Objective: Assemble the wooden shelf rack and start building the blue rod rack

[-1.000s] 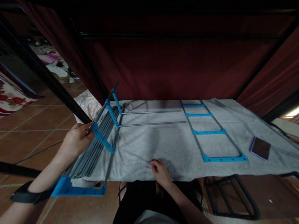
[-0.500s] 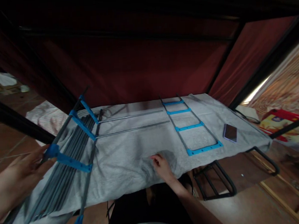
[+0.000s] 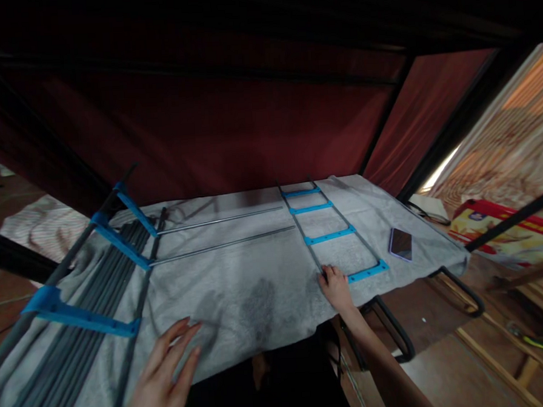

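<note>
My right hand (image 3: 337,290) is closed over the near left corner of a flat ladder-like frame made of grey tubes and blue plastic crosspieces (image 3: 330,235). That corner is hidden under my fingers. My left hand (image 3: 165,379), fingers apart and holding nothing, hovers above the near edge of the grey cloth (image 3: 266,270). To its left stands a second frame with blue crosspieces (image 3: 90,319), partly raised. Two thin metal rods (image 3: 223,247) reach from this frame toward the flat one.
Several grey tubes (image 3: 90,304) lie side by side under the left frame. A phone (image 3: 400,244) rests on the cloth at the right. Black metal bars (image 3: 396,330) jut out below the near right edge. A red and yellow package (image 3: 505,231) sits farther right.
My left hand has let go of the left frame's blue crosspiece and moved right. My right hand has moved right from the cloth onto the flat frame's corner. The view has shifted slightly right.
</note>
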`<state>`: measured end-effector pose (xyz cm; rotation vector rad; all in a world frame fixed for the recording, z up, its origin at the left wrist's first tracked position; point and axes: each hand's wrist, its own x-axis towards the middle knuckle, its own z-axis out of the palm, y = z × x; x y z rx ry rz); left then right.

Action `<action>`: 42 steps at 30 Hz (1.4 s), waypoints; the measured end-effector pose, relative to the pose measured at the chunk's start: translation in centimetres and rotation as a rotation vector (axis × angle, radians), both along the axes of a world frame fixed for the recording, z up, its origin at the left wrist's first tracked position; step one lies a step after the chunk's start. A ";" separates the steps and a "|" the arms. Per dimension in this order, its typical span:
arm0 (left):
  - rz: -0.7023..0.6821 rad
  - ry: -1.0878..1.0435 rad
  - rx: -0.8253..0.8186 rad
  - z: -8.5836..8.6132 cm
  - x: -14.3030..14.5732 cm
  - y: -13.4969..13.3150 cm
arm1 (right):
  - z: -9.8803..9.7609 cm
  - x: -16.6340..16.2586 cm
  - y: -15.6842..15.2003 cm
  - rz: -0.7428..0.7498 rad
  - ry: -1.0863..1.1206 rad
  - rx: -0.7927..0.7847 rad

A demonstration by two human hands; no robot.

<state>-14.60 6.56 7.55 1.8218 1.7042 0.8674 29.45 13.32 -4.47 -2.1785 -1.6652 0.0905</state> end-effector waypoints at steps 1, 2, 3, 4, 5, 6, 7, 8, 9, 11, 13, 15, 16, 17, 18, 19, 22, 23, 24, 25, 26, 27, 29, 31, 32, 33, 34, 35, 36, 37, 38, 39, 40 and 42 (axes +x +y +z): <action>-0.011 -0.010 0.009 -1.3 1.6 0.4 | 0.2 -0.1 0.3 0.007 -0.027 -0.042; -0.031 -0.015 0.014 -2.5 3.0 0.8 | 0.5 -0.2 0.7 0.014 -0.040 -0.084; -0.056 -0.009 0.017 -3.5 4.1 1.1 | 0.9 -0.2 1.0 0.020 -0.040 -0.127; -0.092 0.003 0.018 -4.2 5.1 1.3 | 1.4 -0.1 1.3 0.021 -0.029 -0.171; -0.135 0.020 0.019 -4.8 5.8 1.5 | 2.0 0.1 1.6 0.017 -0.014 -0.210; -0.184 0.039 0.021 -5.2 6.4 1.6 | 2.6 0.4 1.8 0.008 0.004 -0.242; -0.233 0.054 0.023 -5.4 6.9 1.6 | 3.2 0.7 1.8 -0.002 0.019 -0.263; -0.274 0.064 0.021 -5.4 7.3 1.6 | 3.8 1.0 1.8 -0.012 0.031 -0.270; -0.302 0.063 0.015 -5.4 7.7 1.6 | 4.4 1.4 1.7 -0.023 0.038 -0.268; -0.322 0.027 -0.018 -5.1 8.7 1.5 | 5.5 2.1 1.3 -0.037 0.037 -0.252; -0.307 -0.053 -0.076 -4.7 10.0 1.5 | 6.4 2.7 0.8 -0.030 0.004 -0.236; -0.285 -0.154 -0.141 -4.4 11.5 1.6 | 7.2 2.9 0.2 -0.015 -0.065 -0.214; -0.277 -0.204 -0.170 -4.2 12.3 1.7 | 7.6 2.9 -0.2 -0.005 -0.103 -0.199; -0.269 -0.253 -0.197 -4.1 13.0 1.8 | 7.9 2.8 -0.6 0.002 -0.140 -0.184; -0.262 -0.298 -0.223 -4.1 13.8 2.0 | 8.1 2.5 -1.1 0.008 -0.173 -0.168; -0.255 -0.346 -0.250 -4.0 14.4 2.2 | 8.3 2.0 -1.7 0.012 -0.202 -0.150; -0.188 -0.539 -0.351 -3.8 16.2 3.1 | 8.2 0.0 -3.8 0.025 -0.250 -0.087; -0.146 -0.626 -0.391 -3.6 16.8 3.5 | 8.1 -0.9 -4.6 0.037 -0.250 -0.061; -0.100 -0.723 -0.429 -3.3 17.4 3.9 | 8.0 -1.8 -5.5 0.057 -0.241 -0.032; -0.053 -0.822 -0.462 -3.0 18.0 4.3 | 7.9 -2.8 -6.3 0.086 -0.222 0.002; -0.006 -0.915 -0.492 -2.6 18.6 4.7 | 7.8 -3.7 -7.2 0.122 -0.196 0.039; 0.035 -0.998 -0.521 -2.2 19.3 5.2 | 7.8 -4.6 -8.0 0.159 -0.170 0.078; 0.103 -1.132 -0.574 -1.4 20.7 6.0 | 7.9 -6.2 -9.5 0.236 -0.125 0.149; 0.148 -1.247 -0.587 -0.7 22.0 6.8 | 8.0 -7.4 -10.7 0.306 -0.099 0.199; 0.169 -1.302 -0.562 -0.4 22.5 7.1 | 8.0 -7.9 -11.3 0.338 -0.091 0.218; 0.191 -1.345 -0.517 -0.1 23.0 7.4 | 8.1 -8.2 -11.7 0.366 -0.089 0.234; 0.216 -1.371 -0.460 0.1 23.4 7.7 | 8.2 -8.5 -12.1 0.390 -0.090 0.246; 0.238 -1.378 -0.401 0.3 23.7 7.9 | 8.3 -8.8 -12.4 0.406 -0.093 0.252; 0.256 -1.369 -0.347 0.5 23.8 8.1 | 8.4 -9.0 -12.7 0.416 -0.094 0.252; 0.262 -1.352 -0.306 0.6 23.9 8.3 | 8.7 -9.2 -12.9 0.418 -0.086 0.244; 0.256 -1.338 -0.279 0.8 23.9 8.5 | 9.0 -9.4 -13.1 0.414 -0.066 0.229; 0.239 -1.331 -0.264 0.9 23.9 8.6 | 9.5 -9.6 -13.3 0.409 -0.037 0.209; 0.220 -1.331 -0.257 1.0 23.7 8.7 | 10.2 -9.6 -13.4 0.407 -0.006 0.192; 0.180 -1.334 -0.266 1.1 23.1 8.9 | 11.7 -9.1 -13.5 0.393 0.051 0.192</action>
